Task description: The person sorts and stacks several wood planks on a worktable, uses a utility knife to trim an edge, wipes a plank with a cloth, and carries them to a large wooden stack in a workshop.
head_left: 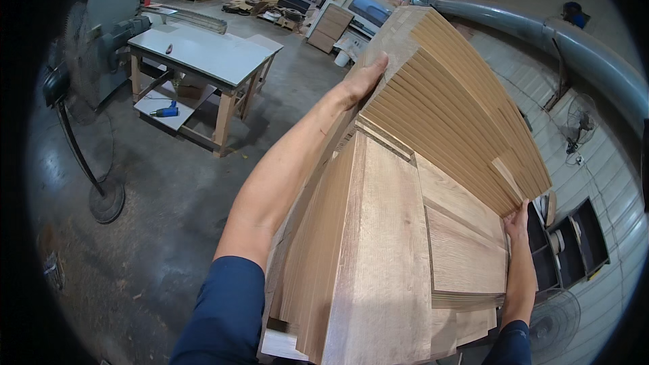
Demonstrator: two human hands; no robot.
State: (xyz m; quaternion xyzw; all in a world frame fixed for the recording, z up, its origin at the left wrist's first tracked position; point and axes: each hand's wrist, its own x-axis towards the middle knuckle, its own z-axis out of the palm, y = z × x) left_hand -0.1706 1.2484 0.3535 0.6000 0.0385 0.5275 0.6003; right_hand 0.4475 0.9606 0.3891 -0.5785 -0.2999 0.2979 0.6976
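Now your left hand (367, 81) and right hand (518, 223) both grip one thick stack of boards (466, 122) at opposite ends, over other boards (385, 230); one white table (203, 47) and one floor fan (107, 201) stand leftward, and the stack partly hides one machine (368, 8)

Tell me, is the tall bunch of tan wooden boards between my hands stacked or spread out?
Stacked: the tan wooden boards lie face to face, edges showing as parallel lines, between your left hand and right hand.
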